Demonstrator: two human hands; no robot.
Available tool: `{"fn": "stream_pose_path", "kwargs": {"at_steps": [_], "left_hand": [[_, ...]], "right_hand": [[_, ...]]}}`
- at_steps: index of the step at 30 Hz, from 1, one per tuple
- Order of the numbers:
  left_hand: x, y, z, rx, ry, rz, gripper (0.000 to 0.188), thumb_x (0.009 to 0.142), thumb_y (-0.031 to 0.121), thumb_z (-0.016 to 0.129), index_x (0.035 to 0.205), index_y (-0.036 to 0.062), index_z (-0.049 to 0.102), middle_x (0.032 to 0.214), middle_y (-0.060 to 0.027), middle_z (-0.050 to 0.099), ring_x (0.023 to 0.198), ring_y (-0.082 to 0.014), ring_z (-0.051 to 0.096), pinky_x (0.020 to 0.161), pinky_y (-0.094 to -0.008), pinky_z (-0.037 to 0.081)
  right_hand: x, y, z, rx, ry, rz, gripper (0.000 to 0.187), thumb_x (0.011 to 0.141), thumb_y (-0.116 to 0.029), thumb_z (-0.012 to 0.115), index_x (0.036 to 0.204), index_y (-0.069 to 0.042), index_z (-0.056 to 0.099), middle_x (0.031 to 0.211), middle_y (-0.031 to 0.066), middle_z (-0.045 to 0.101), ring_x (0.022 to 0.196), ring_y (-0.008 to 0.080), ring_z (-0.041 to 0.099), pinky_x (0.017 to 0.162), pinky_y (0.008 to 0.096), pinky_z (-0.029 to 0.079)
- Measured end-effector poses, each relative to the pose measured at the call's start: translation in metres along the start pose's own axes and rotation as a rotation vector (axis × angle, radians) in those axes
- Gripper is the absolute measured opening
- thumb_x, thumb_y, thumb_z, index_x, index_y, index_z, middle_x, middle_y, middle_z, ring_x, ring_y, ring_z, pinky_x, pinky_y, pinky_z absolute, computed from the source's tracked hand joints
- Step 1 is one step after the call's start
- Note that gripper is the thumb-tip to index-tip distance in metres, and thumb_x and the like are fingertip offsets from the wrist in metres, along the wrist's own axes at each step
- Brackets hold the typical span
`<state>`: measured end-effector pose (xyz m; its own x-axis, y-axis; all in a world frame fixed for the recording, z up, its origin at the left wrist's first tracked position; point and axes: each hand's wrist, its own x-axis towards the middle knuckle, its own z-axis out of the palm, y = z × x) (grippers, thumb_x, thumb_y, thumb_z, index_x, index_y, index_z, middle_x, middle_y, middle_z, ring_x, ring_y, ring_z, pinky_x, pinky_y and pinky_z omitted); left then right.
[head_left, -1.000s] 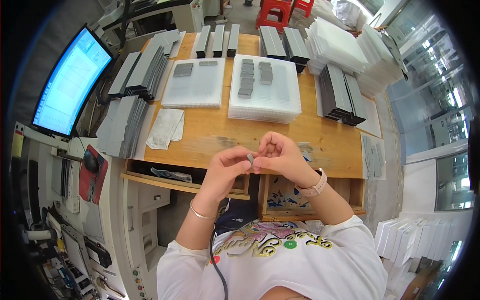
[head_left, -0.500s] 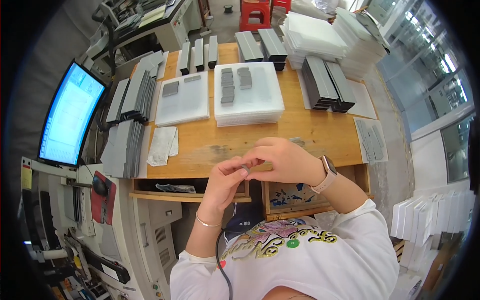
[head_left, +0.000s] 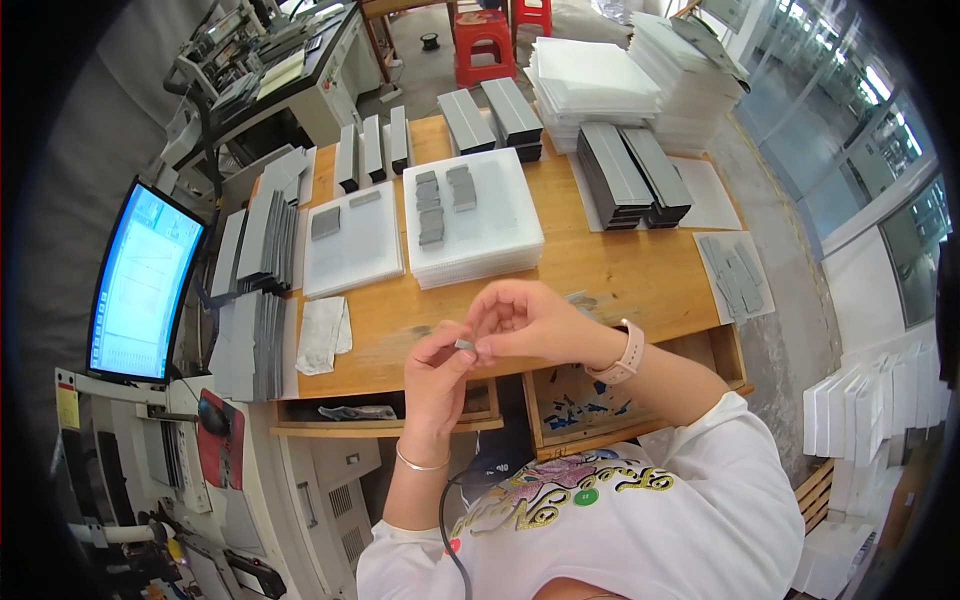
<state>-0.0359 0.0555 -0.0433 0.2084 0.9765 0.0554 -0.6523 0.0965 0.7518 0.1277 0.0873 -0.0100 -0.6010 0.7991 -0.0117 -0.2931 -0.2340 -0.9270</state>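
Observation:
A small flat grey piece (head_left: 464,344) is pinched in front of me, above the table's near edge. My left hand (head_left: 434,375) is closed, its thumb and fingertips on the piece. From the other side my right hand (head_left: 520,322) closes on the same piece with thumb and index finger, the other fingers curled. The fingers cover part of it. Beyond my hands, several similar grey pieces (head_left: 461,188) lie in two rows on a stack of white translucent sheets (head_left: 490,258). Another white sheet stack (head_left: 355,255) on the left bears a grey block (head_left: 326,223) and a thin strip.
A crumpled white cloth (head_left: 324,336) lies front left on the wooden table (head_left: 640,270). Grey strips stand stacked at the left (head_left: 262,240) and the far right (head_left: 615,175). Two drawers are pulled out below my hands; the right drawer (head_left: 600,430) holds blue scraps. A monitor (head_left: 140,290) stands left.
The view has shifted, so the table sits lower in the picture. My right hand's fingers have lifted and curled more, baring more of the grey piece.

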Motion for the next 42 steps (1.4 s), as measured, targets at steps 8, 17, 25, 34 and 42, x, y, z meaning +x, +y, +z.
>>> {"fn": "stream_pose_path", "kwargs": {"at_steps": [8,17,25,34,42], "left_hand": [[0.005,-0.01,-0.01,0.121,0.278,0.038,0.015,0.08,-0.003,0.056,0.094,-0.0012,0.058,0.074,-0.0025,0.055,0.063,-0.0098,0.049,0.059,-0.0216,0.041],[0.0,-0.01,-0.031,0.077,0.372,0.041,0.008,0.081,-0.002,0.055,0.089,0.0003,0.057,0.071,-0.002,0.053,0.061,-0.0088,0.048,0.057,-0.0204,0.04],[0.003,-0.02,-0.03,0.141,0.37,0.027,0.008,0.081,-0.002,0.055,0.088,0.0011,0.058,0.069,-0.0008,0.052,0.059,-0.0074,0.047,0.054,-0.0183,0.037],[-0.008,-0.021,-0.007,1.519,-0.019,0.464,0.024,0.067,0.003,0.065,0.091,0.0059,0.062,0.092,-0.0103,0.053,0.088,-0.0282,0.049,0.078,-0.0366,0.039],[-0.023,-0.035,0.001,1.733,-0.173,0.463,0.033,0.064,0.01,0.068,0.097,0.0094,0.062,0.107,-0.0127,0.049,0.105,-0.0325,0.044,0.088,-0.0412,0.035]], "right_hand": [[0.069,-0.049,-0.065,-1.34,0.305,-0.546,0.01,0.073,-0.005,0.06,0.082,-0.002,0.063,0.077,0.011,0.061,0.07,0.0224,0.059,0.064,0.0298,0.047],[0.085,-0.039,-0.076,-1.668,0.189,-0.635,0.007,0.072,-0.01,0.06,0.077,-0.006,0.062,0.074,0.0068,0.058,0.076,0.0227,0.056,0.068,0.0316,0.047],[0.087,-0.037,-0.08,-1.673,0.288,-0.683,0.006,0.07,-0.009,0.06,0.076,-0.008,0.06,0.077,0.0061,0.055,0.077,0.0231,0.055,0.067,0.0322,0.046],[0.001,-0.049,-0.061,-1.303,0.514,-0.61,0.008,0.075,-0.006,0.06,0.082,-0.003,0.062,0.07,0.007,0.054,0.06,0.0171,0.052,0.056,0.0257,0.043],[-0.106,0.018,-0.062,-1.444,0.596,-0.247,0.037,0.067,-0.015,0.069,0.1,-0.003,0.059,0.097,0.0126,0.053,0.089,0.0261,0.051,0.077,0.0328,0.044]]}}
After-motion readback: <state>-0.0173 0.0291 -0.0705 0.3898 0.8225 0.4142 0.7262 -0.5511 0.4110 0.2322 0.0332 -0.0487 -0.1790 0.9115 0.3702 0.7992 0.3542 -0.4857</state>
